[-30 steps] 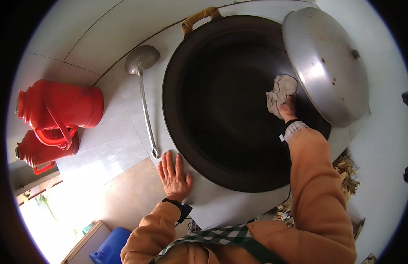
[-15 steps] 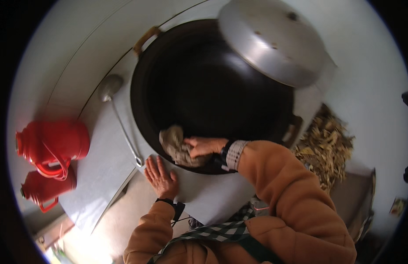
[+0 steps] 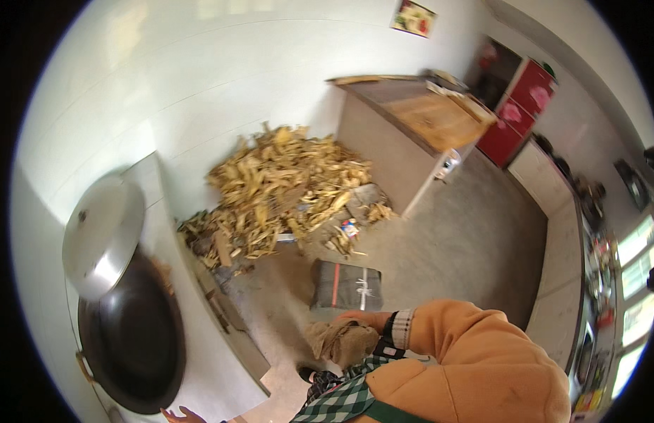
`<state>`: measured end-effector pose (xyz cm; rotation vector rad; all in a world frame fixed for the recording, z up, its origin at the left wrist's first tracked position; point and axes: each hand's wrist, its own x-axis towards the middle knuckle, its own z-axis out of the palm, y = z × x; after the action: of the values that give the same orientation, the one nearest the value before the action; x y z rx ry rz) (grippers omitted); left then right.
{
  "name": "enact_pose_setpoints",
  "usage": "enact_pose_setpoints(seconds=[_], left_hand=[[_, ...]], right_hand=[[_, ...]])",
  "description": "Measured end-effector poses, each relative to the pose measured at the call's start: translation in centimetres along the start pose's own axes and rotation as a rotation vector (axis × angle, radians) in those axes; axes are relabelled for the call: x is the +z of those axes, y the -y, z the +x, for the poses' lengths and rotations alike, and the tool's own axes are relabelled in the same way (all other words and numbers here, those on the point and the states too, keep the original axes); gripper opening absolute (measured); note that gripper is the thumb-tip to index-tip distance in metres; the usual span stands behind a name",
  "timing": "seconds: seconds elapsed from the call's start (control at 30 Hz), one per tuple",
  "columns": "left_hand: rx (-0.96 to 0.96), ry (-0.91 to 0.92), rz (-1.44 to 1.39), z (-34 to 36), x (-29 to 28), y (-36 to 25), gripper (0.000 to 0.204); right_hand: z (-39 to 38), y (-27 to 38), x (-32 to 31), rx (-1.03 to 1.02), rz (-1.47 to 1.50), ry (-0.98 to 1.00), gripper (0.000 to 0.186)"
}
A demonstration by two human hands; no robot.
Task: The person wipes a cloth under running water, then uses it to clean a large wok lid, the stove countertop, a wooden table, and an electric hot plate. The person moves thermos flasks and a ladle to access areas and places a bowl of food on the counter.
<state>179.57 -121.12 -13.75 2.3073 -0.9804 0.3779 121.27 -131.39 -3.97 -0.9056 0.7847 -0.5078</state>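
Observation:
My right hand (image 3: 366, 319) is closed around a crumpled tan cloth (image 3: 343, 342), held in front of my body away from the stove. At the bottom edge my left hand (image 3: 182, 416) shows only in part, its fingers apart, at the near rim of the big black wok (image 3: 133, 338) on the white stove top (image 3: 213, 374). The wok looks bare inside. A domed metal lid (image 3: 105, 233) with a dark knob leans over the wok's far side and hides part of it.
Dry husks (image 3: 285, 187) lie heaped against the wall. A dark cushion-like bundle (image 3: 347, 285) with red and white straps is on the floor. Beyond stand a counter with a wooden board (image 3: 440, 120) and a red cabinet (image 3: 517, 113). A long worktop (image 3: 577, 233) runs along the right.
My view has swung to the right, across the room. My right hand has lifted the cloth out of the wok and away from the stove. My left hand stays near the wok's rim.

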Motion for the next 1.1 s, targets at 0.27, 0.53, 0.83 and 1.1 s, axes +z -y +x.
enact_pose_setpoints(seconds=[0.27, 0.53, 0.83, 1.1], left_hand=[[0.307, 1.043, -0.954, -14.7, -6.2, -33.7, 0.048], [0.667, 2.068, -0.922, -46.4, -14.9, -64.2, 0.033], [0.975, 1.526, -1.185, -56.3, -14.5, -81.9, 0.021], [0.901, 1.863, -1.062, -56.5, -7.5, -99.7, 0.030]], right_hand=[[-23.4, -1.1, -6.2, -0.143, 0.765, -0.379, 0.040], [-45.1, -4.6, -15.8, -0.262, 1.060, -0.487, 0.046], [-56.7, -4.6, -30.2, -0.223, 0.506, -0.820, 0.069], [-57.8, 0.6, -48.9, -0.016, -0.150, -0.942, 0.040]])
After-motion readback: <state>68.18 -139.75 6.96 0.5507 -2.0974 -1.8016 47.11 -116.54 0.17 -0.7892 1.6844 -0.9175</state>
